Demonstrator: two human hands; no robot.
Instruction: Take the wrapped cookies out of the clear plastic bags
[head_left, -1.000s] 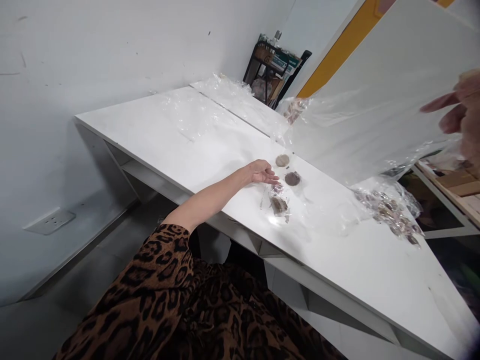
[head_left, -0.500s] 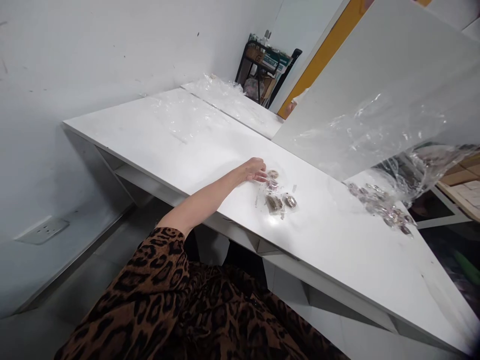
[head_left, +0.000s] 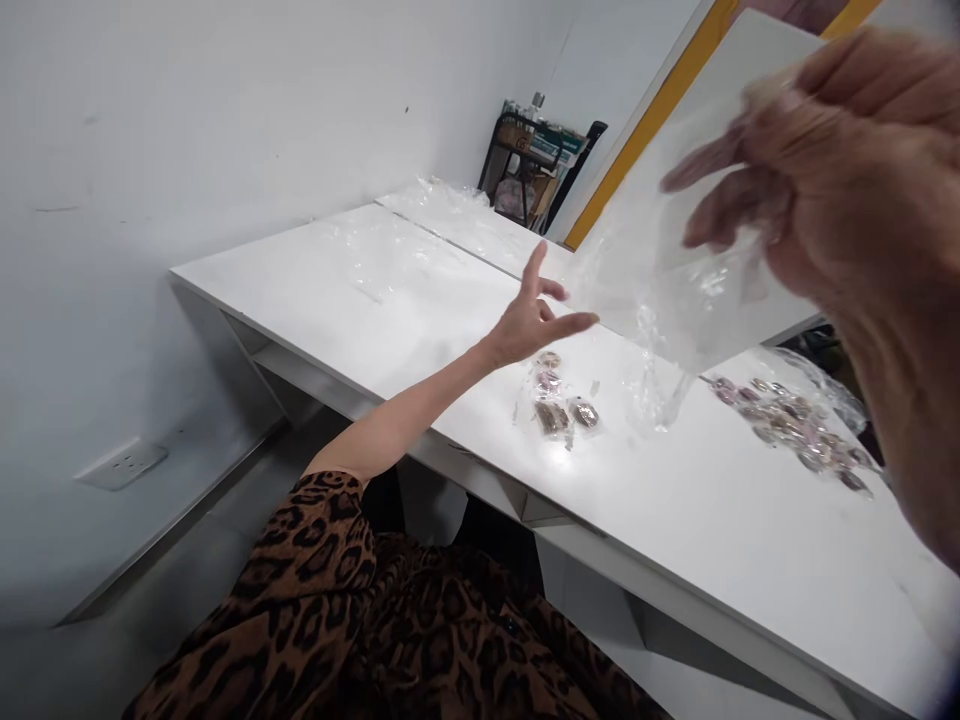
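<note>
My left hand (head_left: 529, 320) reaches over the white table, with its fingers spread and nothing between them. Just below it lie several small clear packets (head_left: 552, 416) with brown and pinkish contents. Close to the camera at the upper right, my right hand (head_left: 847, 160) is raised, its fingers pinched on a thin clear plastic bag (head_left: 660, 320). The bag hangs down to the left toward the table, its lower end near my left fingertips. I cannot make out anything inside it.
A larger spread of small wrapped packets (head_left: 795, 425) lies on the right of the white table (head_left: 690, 520). Crumpled clear plastic (head_left: 450, 205) rests at the back by the wall. Beyond stands a black rack (head_left: 525, 150) with items on it. A wall socket (head_left: 124, 463) is at left.
My left hand has lifted off the small packets and opened. My right hand has come into view at the right, holding the clear bag, which has moved left over the table.
</note>
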